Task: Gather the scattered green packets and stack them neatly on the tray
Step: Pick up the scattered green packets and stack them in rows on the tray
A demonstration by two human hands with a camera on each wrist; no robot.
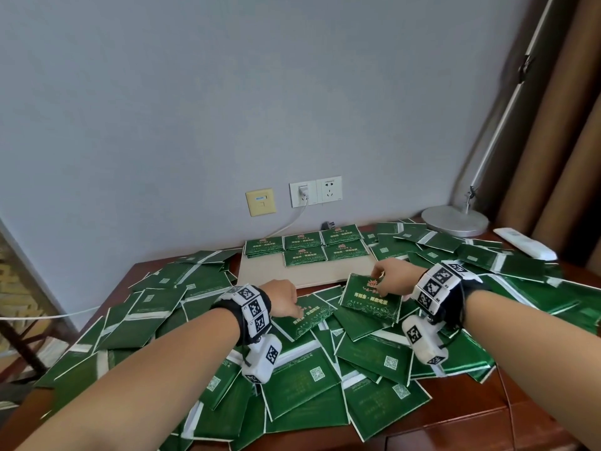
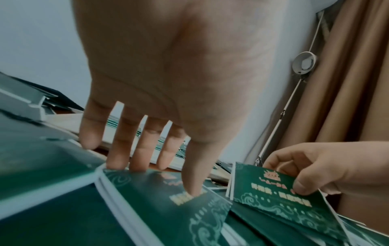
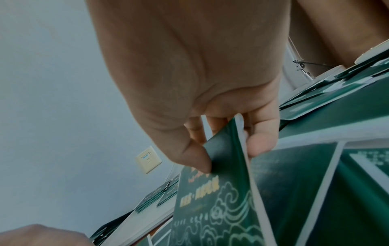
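Note:
Green packets (image 1: 302, 382) lie scattered in a thick layer over the wooden table. At the back centre a beige tray (image 1: 292, 271) carries several neat piles of packets (image 1: 305, 247). My right hand (image 1: 387, 281) (image 3: 230, 156) pinches a small bunch of face-up packets (image 1: 370, 304) (image 3: 210, 199) by the top edge, thumb on the front, just in front of the tray. My left hand (image 1: 286, 297) (image 2: 168, 176) lies over another face-up packet (image 1: 309, 315) (image 2: 168, 208). Its thumb presses on the printed face and its straight fingers reach past the far edge.
A lamp base (image 1: 454, 219) and a white remote (image 1: 523, 244) sit at the back right among packets. Wall sockets (image 1: 304, 193) with a plugged cable are behind the tray. Brown curtains (image 1: 569, 141) hang at the right. Bare wood shows at the front right (image 1: 471, 428).

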